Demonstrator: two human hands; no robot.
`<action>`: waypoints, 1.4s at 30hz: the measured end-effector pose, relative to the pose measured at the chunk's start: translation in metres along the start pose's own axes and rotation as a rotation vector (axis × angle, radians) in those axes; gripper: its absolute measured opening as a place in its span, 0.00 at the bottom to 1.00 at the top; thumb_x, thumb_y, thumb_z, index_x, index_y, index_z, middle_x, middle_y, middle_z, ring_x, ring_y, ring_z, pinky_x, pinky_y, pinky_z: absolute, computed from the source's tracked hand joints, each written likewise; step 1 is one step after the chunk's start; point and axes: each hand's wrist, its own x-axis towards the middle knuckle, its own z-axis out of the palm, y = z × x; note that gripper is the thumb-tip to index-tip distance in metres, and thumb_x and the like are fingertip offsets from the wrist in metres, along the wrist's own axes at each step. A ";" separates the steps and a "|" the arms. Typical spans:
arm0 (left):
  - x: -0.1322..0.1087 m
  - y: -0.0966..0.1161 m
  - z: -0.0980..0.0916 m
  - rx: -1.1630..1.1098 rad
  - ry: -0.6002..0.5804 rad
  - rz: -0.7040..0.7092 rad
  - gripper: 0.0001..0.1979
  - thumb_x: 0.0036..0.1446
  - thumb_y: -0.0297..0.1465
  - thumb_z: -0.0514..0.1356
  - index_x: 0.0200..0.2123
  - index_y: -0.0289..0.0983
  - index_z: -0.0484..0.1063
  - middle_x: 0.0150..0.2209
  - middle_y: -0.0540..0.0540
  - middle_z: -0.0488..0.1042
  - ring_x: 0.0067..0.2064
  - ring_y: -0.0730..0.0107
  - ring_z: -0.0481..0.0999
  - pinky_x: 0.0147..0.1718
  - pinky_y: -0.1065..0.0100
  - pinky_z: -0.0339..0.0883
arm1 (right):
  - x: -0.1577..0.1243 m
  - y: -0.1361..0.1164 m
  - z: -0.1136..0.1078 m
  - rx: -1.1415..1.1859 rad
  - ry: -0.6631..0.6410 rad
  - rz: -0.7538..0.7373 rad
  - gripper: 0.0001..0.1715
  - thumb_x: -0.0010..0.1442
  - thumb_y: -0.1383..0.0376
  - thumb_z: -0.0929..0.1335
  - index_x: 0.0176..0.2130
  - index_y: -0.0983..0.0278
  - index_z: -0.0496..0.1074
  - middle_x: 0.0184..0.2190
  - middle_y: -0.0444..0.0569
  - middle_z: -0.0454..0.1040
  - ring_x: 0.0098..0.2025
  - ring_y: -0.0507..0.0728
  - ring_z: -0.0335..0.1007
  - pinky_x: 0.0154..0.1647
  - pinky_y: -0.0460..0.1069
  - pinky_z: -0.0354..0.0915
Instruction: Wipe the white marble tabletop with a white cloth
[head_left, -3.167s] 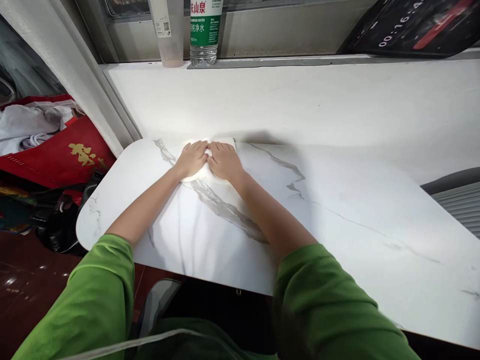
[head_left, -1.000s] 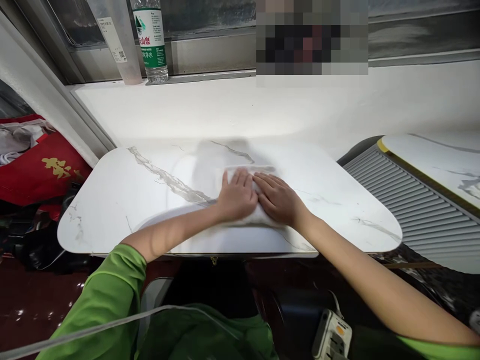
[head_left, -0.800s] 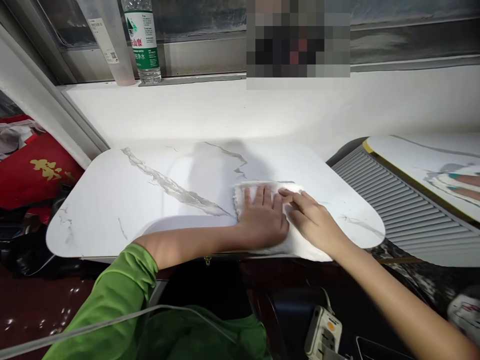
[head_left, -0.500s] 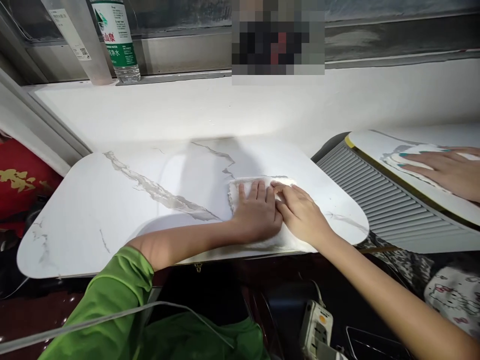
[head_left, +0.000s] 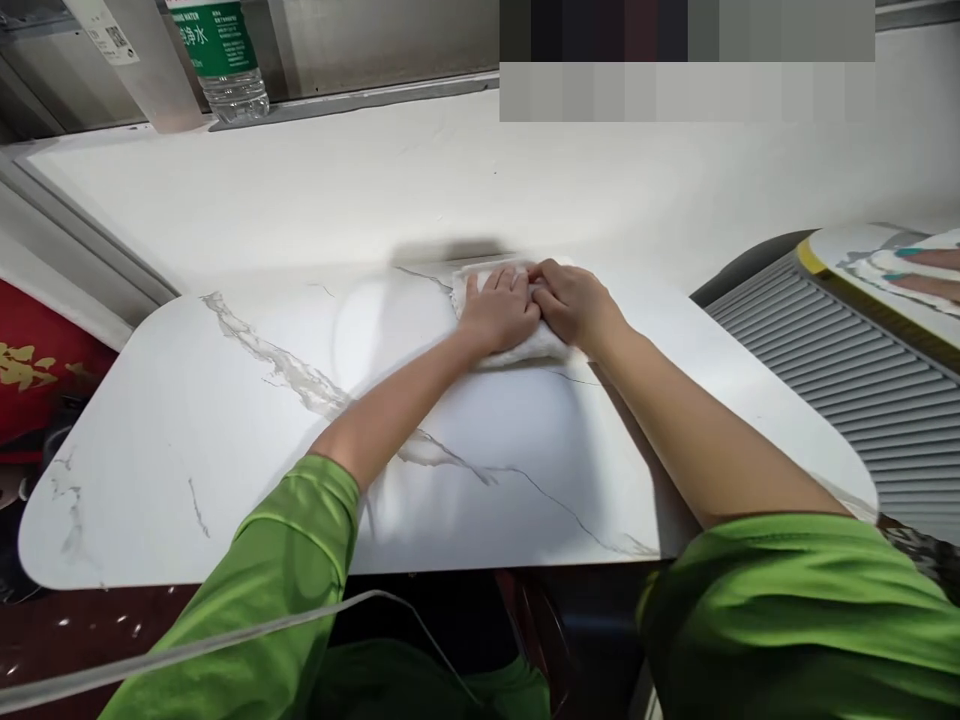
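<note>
A white cloth (head_left: 536, 348) lies on the white marble-patterned table (head_left: 157, 410), near its far edge by the wall. My left hand (head_left: 499, 312) rests flat on top of the cloth with its fingers stretched out, pressing it down. Beside it, touching, my right hand (head_left: 576, 303) has its fingers curled over the cloth's right part and grips it. Some of the cloth is hidden under both hands.
A clear water bottle (head_left: 232, 90) and a translucent container (head_left: 161, 80) stand on the sill at the back left. At right, another person's hand (head_left: 930, 275) lies on a white cloth on a second table with a ribbed grey side (head_left: 840, 360). A pale cable (head_left: 247, 628) crosses in front.
Both hands have slid the cloth away from me, from near the table's front edge to its far edge. The view has shifted, and the other person's hand now shows less.
</note>
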 end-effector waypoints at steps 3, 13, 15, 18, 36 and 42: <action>0.020 -0.010 -0.002 -0.003 -0.001 -0.004 0.30 0.67 0.32 0.40 0.70 0.29 0.47 0.72 0.41 0.47 0.72 0.59 0.43 0.69 0.49 0.32 | 0.018 0.002 0.003 0.002 -0.023 0.036 0.23 0.60 0.68 0.57 0.51 0.69 0.69 0.46 0.62 0.77 0.50 0.67 0.71 0.48 0.58 0.65; 0.032 -0.017 0.000 -0.049 0.015 -0.014 0.29 0.70 0.34 0.40 0.70 0.31 0.47 0.72 0.44 0.46 0.72 0.60 0.43 0.70 0.51 0.31 | 0.028 0.018 0.017 0.081 0.032 0.010 0.23 0.66 0.61 0.56 0.53 0.64 0.70 0.52 0.59 0.75 0.54 0.69 0.68 0.52 0.62 0.60; 0.027 -0.016 0.001 -0.053 0.022 -0.012 0.28 0.70 0.33 0.40 0.70 0.32 0.48 0.72 0.44 0.47 0.72 0.59 0.43 0.71 0.51 0.31 | 0.024 0.016 0.018 0.043 0.015 0.014 0.25 0.67 0.61 0.54 0.54 0.65 0.70 0.53 0.60 0.74 0.55 0.68 0.66 0.54 0.62 0.59; 0.016 -0.016 0.005 -0.065 0.040 0.001 0.28 0.68 0.33 0.42 0.69 0.35 0.51 0.71 0.47 0.51 0.72 0.56 0.44 0.70 0.49 0.31 | 0.013 0.009 0.018 0.002 0.012 -0.005 0.26 0.68 0.61 0.53 0.55 0.66 0.69 0.55 0.61 0.73 0.56 0.67 0.66 0.55 0.61 0.58; -0.203 -0.017 -0.001 0.023 0.091 0.112 0.28 0.67 0.31 0.43 0.67 0.28 0.55 0.69 0.35 0.53 0.71 0.53 0.50 0.68 0.45 0.37 | -0.156 -0.152 -0.006 -0.031 0.047 -0.046 0.30 0.67 0.64 0.51 0.60 0.70 0.65 0.60 0.61 0.69 0.64 0.65 0.61 0.65 0.65 0.52; -0.241 -0.035 -0.005 0.067 0.111 0.062 0.28 0.67 0.31 0.42 0.67 0.25 0.53 0.69 0.32 0.53 0.71 0.52 0.49 0.68 0.43 0.37 | -0.160 -0.185 -0.004 -0.003 -0.016 -0.168 0.30 0.65 0.65 0.52 0.60 0.71 0.65 0.61 0.60 0.68 0.65 0.64 0.60 0.66 0.62 0.51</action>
